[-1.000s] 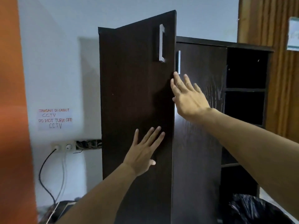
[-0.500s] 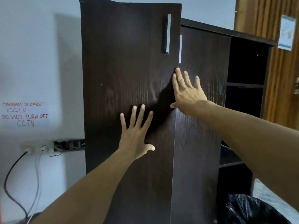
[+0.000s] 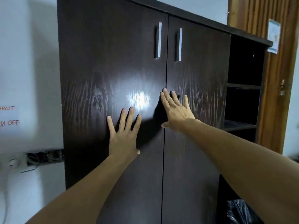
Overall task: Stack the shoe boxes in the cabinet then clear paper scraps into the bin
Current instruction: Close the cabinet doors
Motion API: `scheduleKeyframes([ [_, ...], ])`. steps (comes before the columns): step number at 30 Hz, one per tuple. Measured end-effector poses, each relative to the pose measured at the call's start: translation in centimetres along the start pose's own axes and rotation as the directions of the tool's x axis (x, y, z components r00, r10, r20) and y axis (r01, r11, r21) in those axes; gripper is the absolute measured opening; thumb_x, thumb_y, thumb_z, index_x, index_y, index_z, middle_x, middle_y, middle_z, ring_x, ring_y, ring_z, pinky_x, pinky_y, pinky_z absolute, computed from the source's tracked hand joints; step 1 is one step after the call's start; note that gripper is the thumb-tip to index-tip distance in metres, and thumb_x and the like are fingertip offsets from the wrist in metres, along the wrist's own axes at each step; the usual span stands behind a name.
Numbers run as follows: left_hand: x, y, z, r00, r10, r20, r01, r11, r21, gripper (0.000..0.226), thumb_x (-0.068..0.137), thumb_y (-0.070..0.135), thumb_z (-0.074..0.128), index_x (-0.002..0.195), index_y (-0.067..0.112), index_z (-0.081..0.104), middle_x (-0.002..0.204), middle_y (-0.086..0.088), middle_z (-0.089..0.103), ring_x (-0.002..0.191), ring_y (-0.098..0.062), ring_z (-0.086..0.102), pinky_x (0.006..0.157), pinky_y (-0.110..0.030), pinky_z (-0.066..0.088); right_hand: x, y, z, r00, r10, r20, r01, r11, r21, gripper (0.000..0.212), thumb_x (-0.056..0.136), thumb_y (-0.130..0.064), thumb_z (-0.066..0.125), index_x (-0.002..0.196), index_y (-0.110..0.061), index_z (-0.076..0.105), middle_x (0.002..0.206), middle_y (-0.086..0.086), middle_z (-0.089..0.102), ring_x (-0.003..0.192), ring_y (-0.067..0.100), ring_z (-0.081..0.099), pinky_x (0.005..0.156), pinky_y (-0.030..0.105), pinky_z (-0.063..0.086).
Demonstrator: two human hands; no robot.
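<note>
A tall dark brown cabinet point(image 3: 202, 75) fills the middle of the view, both doors flush and closed. My left hand point(image 3: 123, 136) lies flat with spread fingers on the left door point(image 3: 100, 62). My right hand point(image 3: 175, 109) presses flat on the right door beside the centre seam. Two silver handles point(image 3: 159, 39) sit near the top of the seam. Shoe boxes and paper scraps are not visible. A black bin bag point(image 3: 239, 210) shows at the bottom right.
Open dark shelves point(image 3: 242, 102) form the cabinet's right side. A wooden door frame point(image 3: 275, 94) stands further right. The white wall on the left carries a paper sign point(image 3: 9, 115), a socket strip point(image 3: 17, 162) and hanging cables.
The left door swung from partly open to fully closed, pushed by my left hand. My right hand stayed flat on the right door near the seam.
</note>
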State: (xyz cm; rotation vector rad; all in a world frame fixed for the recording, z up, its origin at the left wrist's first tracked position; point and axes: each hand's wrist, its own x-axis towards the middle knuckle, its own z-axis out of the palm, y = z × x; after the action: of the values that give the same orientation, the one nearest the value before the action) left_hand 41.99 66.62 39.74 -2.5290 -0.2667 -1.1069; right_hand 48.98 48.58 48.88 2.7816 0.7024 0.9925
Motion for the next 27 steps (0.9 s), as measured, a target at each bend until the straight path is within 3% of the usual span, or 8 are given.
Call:
scheduleKeyframes([
  [5,0.1,0.7,0.6,0.997,-0.020,-0.071,0.020,1.000,-0.004,0.131,0.062,0.058,0.079,0.154,0.019,-0.006,0.161,-0.016,-0.017,0.148,-0.038,-0.015,0.110,-0.071,0.007,0.1,0.3,1.0,1.000,0.004,-0.025,0.002,0.974,0.227,0.122,0.079,-0.026,0.080,0.154,-0.021,-0.017,0.160,-0.010,-0.028,0.149,0.020,-0.021,0.120,0.057,0.012],
  [9,0.1,1.2,1.0,0.993,-0.050,-0.106,0.048,0.999,-0.016,0.119,0.067,0.044,0.081,0.155,0.016,0.007,0.162,-0.018,-0.004,0.149,-0.041,-0.003,0.109,-0.072,0.014,0.1,0.1,1.5,0.999,0.018,-0.036,-0.008,0.966,0.258,0.121,0.079,-0.021,0.080,0.155,-0.021,-0.014,0.162,-0.007,-0.023,0.150,0.021,-0.019,0.121,0.054,0.014],
  [12,-0.1,2.0,0.7,0.992,-0.056,-0.115,0.054,0.998,-0.024,0.104,0.073,0.032,0.077,0.154,0.014,0.014,0.162,-0.020,0.002,0.148,-0.045,0.004,0.108,-0.072,0.018,-0.5,0.0,2.1,0.999,0.015,-0.028,-0.007,0.960,0.279,0.114,0.083,-0.019,0.076,0.155,-0.020,-0.013,0.163,-0.005,-0.021,0.150,0.021,-0.015,0.120,0.044,0.024],
  [15,-0.9,3.9,1.0,0.998,0.018,-0.052,-0.020,0.999,-0.040,0.106,0.072,0.037,0.076,0.154,0.016,0.013,0.161,-0.022,-0.005,0.147,-0.047,-0.003,0.111,-0.070,0.013,-2.5,0.4,2.8,0.999,-0.003,0.040,-0.007,0.966,0.257,0.112,0.084,-0.025,0.075,0.156,-0.023,-0.011,0.163,-0.009,-0.019,0.152,0.016,-0.006,0.112,0.039,0.038],
  [17,-2.1,5.6,1.7,0.996,0.087,-0.007,-0.087,0.993,-0.075,0.108,0.072,0.044,0.075,0.154,0.016,0.011,0.160,-0.023,-0.008,0.147,-0.045,-0.009,0.113,-0.068,0.007,-4.7,0.8,3.6,0.993,-0.002,0.118,-0.024,0.977,0.213,0.109,0.084,-0.031,0.074,0.156,-0.026,-0.008,0.164,-0.011,-0.015,0.150,0.020,0.020,0.106,0.039,0.042],
  [19,-3.9,7.3,2.9,0.985,0.174,0.004,-0.172,0.976,-0.134,0.101,0.076,0.043,0.070,0.154,0.014,0.012,0.161,-0.022,-0.007,0.148,-0.042,-0.011,0.115,-0.067,0.002,-7.2,1.4,5.3,0.980,0.026,0.199,-0.065,0.979,0.194,0.106,0.085,-0.035,0.073,0.157,-0.028,-0.006,0.164,-0.014,-0.012,0.135,0.027,0.046,0.100,0.037,0.044],
  [23,-9.6,10.6,6.4,0.942,0.326,0.085,-0.280,0.898,-0.339,0.083,0.084,0.039,0.062,0.152,0.012,0.023,0.163,-0.017,0.002,0.150,-0.035,-0.003,0.119,-0.057,0.002,-13.6,3.2,11.5,0.946,0.025,0.323,-0.103,0.969,0.227,0.101,0.084,-0.042,0.072,0.157,-0.033,0.003,0.164,-0.017,-0.006,0.138,0.027,0.043,0.105,0.038,0.041],
  [27,-16.6,14.2,10.7,0.839,0.459,0.293,-0.275,0.821,-0.500,0.078,0.088,0.047,0.059,0.151,0.013,0.027,0.163,-0.010,0.010,0.150,-0.027,0.009,0.121,-0.049,0.008,-21.0,4.8,19.1,0.873,-0.011,0.488,-0.127,0.960,0.249,0.098,0.084,-0.050,0.070,0.156,-0.032,0.007,0.165,-0.012,0.004,0.142,0.026,0.037,0.108,0.038,0.039],
])
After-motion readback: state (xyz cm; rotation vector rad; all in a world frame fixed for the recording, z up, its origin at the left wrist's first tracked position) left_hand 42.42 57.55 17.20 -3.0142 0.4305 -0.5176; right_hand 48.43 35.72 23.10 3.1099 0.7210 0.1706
